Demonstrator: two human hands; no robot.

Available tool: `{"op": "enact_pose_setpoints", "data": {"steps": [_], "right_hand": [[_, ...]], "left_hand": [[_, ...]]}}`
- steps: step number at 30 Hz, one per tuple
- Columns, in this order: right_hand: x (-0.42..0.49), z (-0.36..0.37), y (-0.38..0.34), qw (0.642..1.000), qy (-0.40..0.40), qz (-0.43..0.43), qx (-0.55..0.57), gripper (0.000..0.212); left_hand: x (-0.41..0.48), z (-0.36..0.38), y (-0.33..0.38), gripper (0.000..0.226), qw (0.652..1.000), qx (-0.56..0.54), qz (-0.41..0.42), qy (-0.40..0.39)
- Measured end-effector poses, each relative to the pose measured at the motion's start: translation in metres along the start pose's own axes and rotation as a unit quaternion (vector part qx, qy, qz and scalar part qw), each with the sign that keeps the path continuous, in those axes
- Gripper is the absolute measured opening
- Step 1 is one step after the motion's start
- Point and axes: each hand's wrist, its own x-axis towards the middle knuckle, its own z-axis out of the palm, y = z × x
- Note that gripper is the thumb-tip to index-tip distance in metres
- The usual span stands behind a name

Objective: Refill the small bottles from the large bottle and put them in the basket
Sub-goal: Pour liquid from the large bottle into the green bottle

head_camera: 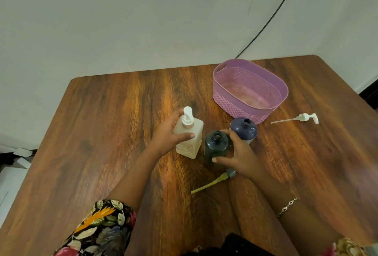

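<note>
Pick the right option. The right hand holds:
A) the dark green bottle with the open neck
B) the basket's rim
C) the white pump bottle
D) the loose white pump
A: the right hand curls its fingers around the dark green bottle, while the left hand grips the white pump bottle.

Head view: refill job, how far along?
Done: dark bottle and blue bottle stand open, white pump and yellow-tubed pump lying loose. In hand: left hand grips the cream pump bottle, right hand holds the dark bottle. Left: pouring, recapping; basket holds no bottles.
</note>
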Motion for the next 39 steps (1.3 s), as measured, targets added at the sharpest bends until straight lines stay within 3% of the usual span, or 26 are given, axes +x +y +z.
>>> {"op": "enact_pose_setpoints", "data": {"steps": [3, 7, 10, 14, 17, 22, 32, 39], "right_hand": [[-0.001, -0.001, -0.004, 1.000, 0.001, 0.001, 0.012, 0.064], [-0.002, -0.004, -0.006, 1.000, -0.002, 0.002, 0.011, 0.062], [-0.002, -0.006, -0.003, 1.000, -0.005, 0.000, 0.005, 0.062], [0.005, -0.009, -0.001, 1.000, -0.026, 0.001, 0.009, 0.065], [0.012, -0.013, -0.004, 0.999, -0.033, -0.013, 0.005, 0.065], [0.021, -0.018, -0.005, 0.998, -0.045, -0.041, 0.006, 0.066], [0.034, -0.024, -0.001, 0.992, -0.106, -0.074, -0.005, 0.068], [0.034, -0.030, -0.003, 0.989, -0.097, -0.106, -0.020, 0.068]], "left_hand": [[0.003, 0.002, -0.004, 0.072, 0.999, 0.008, -0.015, -0.045], [0.005, 0.004, -0.002, 0.073, 0.998, 0.049, -0.004, -0.035], [0.006, 0.008, 0.001, 0.073, 0.993, 0.117, 0.001, 0.012], [0.004, 0.022, -0.006, 0.072, 0.966, 0.211, -0.034, 0.148], [0.000, 0.026, -0.009, 0.071, 0.964, 0.187, -0.037, 0.184], [-0.006, 0.018, -0.009, 0.087, 0.993, 0.050, -0.038, 0.105], [-0.003, 0.012, -0.007, 0.068, 0.994, 0.060, -0.082, 0.034], [-0.001, 0.004, -0.002, 0.077, 0.994, 0.066, -0.086, -0.025]]}}
